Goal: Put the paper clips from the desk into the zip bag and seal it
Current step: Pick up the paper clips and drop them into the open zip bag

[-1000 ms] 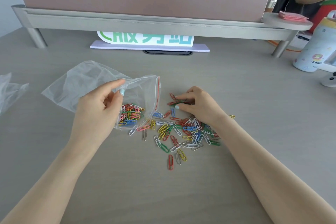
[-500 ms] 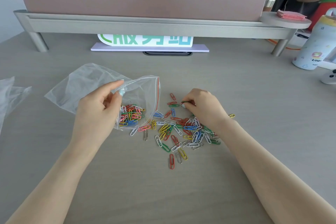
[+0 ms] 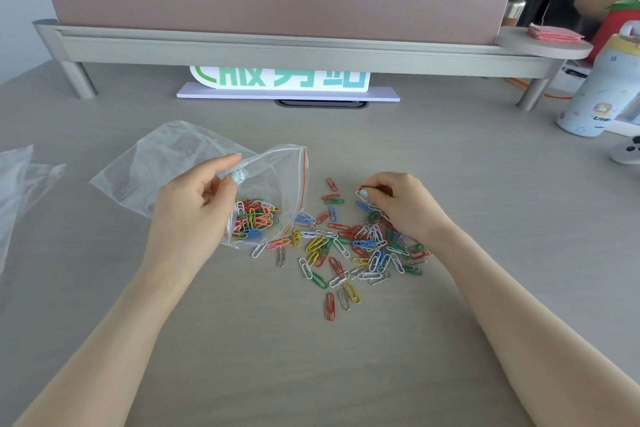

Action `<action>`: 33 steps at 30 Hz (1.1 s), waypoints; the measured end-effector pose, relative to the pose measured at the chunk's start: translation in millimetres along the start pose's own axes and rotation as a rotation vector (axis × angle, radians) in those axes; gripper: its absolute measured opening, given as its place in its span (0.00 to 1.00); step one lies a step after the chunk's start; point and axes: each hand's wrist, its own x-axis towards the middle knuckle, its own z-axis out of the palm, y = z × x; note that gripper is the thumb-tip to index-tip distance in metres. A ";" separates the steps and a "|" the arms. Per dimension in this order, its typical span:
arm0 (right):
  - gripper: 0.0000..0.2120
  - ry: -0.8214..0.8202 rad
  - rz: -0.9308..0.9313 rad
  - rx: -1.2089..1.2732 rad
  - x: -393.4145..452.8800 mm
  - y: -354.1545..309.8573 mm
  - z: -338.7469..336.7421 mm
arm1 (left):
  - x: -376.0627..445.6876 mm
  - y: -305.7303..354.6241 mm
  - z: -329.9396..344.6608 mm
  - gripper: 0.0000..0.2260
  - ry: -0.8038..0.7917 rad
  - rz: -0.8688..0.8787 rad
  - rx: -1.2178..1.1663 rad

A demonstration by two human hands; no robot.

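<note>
A clear zip bag (image 3: 166, 163) with a red seal strip lies on the desk, its mouth facing right and held open. My left hand (image 3: 194, 208) pinches the bag's upper edge between thumb and fingers. Several coloured paper clips (image 3: 254, 217) sit inside the bag near the mouth. A loose pile of coloured paper clips (image 3: 356, 246) is spread on the desk to the right of the bag. My right hand (image 3: 398, 204) rests at the pile's far edge, its curled fingers pinching a few clips.
Another crumpled clear bag (image 3: 17, 191) lies at the left edge. A monitor riser (image 3: 277, 48) with a green-lettered sign (image 3: 280, 80) under it spans the back. A decorated bottle (image 3: 602, 90) and a white controller (image 3: 628, 149) stand at the right. A person sits behind the partition.
My right hand has drawn back to the right across the pile's far edge and curled its fingers around a few clips. The left hand and bag have stayed in place.
</note>
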 end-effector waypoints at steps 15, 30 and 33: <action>0.08 -0.145 -0.083 0.449 9.5 -88.9 65.6 | -2.1 4.4 -3.0 0.16 0.042 0.054 -0.045; 0.09 -0.149 -0.288 0.140 0.8 -105.5 91.0 | -1.6 3.8 -2.4 0.16 0.023 0.047 -0.006; 0.15 -0.091 -0.348 0.099 -0.2 -105.8 90.8 | -1.4 4.5 -2.0 0.16 0.022 0.042 -0.003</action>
